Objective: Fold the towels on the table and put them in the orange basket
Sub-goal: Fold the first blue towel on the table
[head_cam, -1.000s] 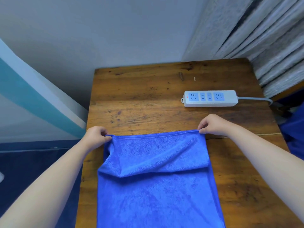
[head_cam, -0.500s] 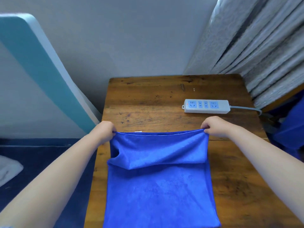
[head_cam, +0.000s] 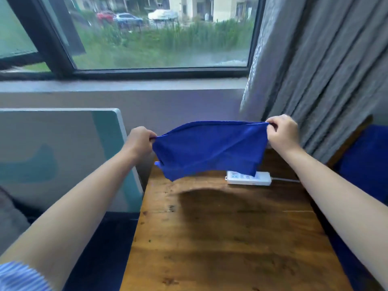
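Note:
A blue towel (head_cam: pixel 207 148) hangs in the air above the far part of the wooden table (head_cam: pixel 226 238), stretched between both hands. My left hand (head_cam: pixel 139 141) pinches its left top corner. My right hand (head_cam: pixel 282 133) pinches its right top corner, a little higher. The towel's lower edge swings free over the table and throws a shadow on the wood. No orange basket is in view.
A white power strip (head_cam: pixel 249 179) with its cable lies at the table's far right, partly behind the towel. A grey curtain (head_cam: pixel 319 70) hangs on the right, with a window behind the table. A teal and white board (head_cam: pixel 63 156) leans on the left. Blue fabric (head_cam: pixel 365 164) lies at the right edge.
Both hands have lifted the towel off the table, up and away from me; it lay on the wood before. My view has tilted up, so the window shows.

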{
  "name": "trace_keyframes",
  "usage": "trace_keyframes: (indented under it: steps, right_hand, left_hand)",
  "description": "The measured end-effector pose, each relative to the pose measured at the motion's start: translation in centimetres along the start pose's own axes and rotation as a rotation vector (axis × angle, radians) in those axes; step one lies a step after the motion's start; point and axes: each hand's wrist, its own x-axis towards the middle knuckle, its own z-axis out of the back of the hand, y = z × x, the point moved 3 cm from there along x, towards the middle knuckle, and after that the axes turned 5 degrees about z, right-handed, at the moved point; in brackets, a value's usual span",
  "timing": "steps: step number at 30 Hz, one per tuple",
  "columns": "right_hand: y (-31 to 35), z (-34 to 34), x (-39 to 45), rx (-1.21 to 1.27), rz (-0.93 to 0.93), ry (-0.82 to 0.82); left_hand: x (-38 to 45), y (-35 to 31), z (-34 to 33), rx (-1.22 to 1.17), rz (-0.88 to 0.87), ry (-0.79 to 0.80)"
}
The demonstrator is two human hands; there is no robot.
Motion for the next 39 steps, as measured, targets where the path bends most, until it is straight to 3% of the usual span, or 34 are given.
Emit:
trace_keyframes:
  steps: [4,8,13,14,16,17,21,27,35,39]
  right_hand:
    - [0.2,5.2,1.8,0.032,0.033,-0.232]
    - [0.4,7.2,2.8,-0.021,0.057,-0.156]
    - [0.5,11.4,3.8,0.134,0.02,-0.426]
    - [0.3,11.4,3.9,0.1,0.012,-0.359]
    - [-0.5,10.2,3.8,0.012,-0.018,-0.125]
    - [-0.8,9.9,3.7,0.006,-0.055,-0.088]
    - [-1.7,10.2,3.0,0.05,-0.093,-0.204]
    - [-2.3,9.3,2.4,-0.004,-0.014,-0.093]
    - [-3.4,5.9,-0.3,0.265,-0.241,0.13]
    - [-3.1,4.7,-0.9,0.283,-0.249,0.15]
  left_hand:
    - [-0.2,-2.1,3.6,0.132,-0.032,-0.119]
    - [0.0,-4.8,5.8,0.15,-0.032,-0.145]
    - [-1.6,-8.5,9.8,-0.156,-0.171,-0.673]
    - [-1.4,-9.0,9.6,-0.143,-0.157,-0.647]
    - [-0.7,-8.9,8.1,-0.04,-0.015,-0.422]
    - [-0.5,-8.5,7.5,-0.013,0.048,-0.363]
    - [-0.8,-8.6,7.0,-0.056,0.089,-0.421]
    - [-1.3,-7.9,5.4,0.157,0.163,-0.233]
    - [-3.8,-5.7,2.4,0.315,0.284,0.217]
    - [-4.6,-4.0,2.3,0.174,0.375,0.381]
